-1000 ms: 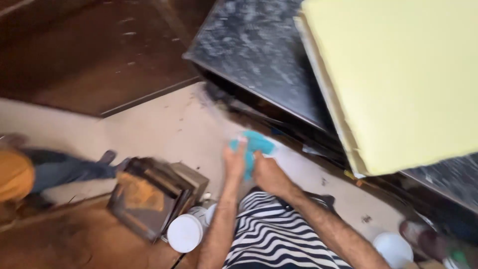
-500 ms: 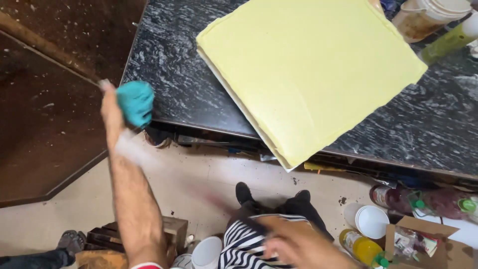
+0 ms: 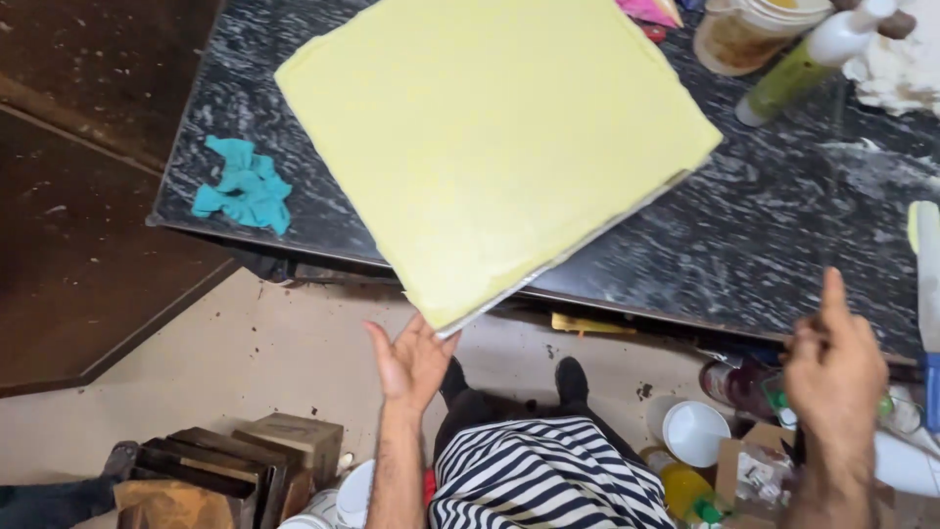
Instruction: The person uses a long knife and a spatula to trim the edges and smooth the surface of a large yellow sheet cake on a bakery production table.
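A large pale yellow square panel lies on a black marbled table, one corner overhanging the near edge. My left hand is open, palm up, right under that overhanging corner and touching or nearly touching it. My right hand is raised at the right, fingers loosely spread, holding nothing, just in front of the table edge. A crumpled teal cloth rests on the table's left end, away from both hands.
A beige tub and a green squeeze bottle stand at the table's far right. On the floor are wooden boxes, a white cup, bottles and a cardboard box. Dark brown boards lie left.
My left hand put the teal cloth down on the table's left end and came back under the panel's corner. My right hand rose at the right. The view shifted right.
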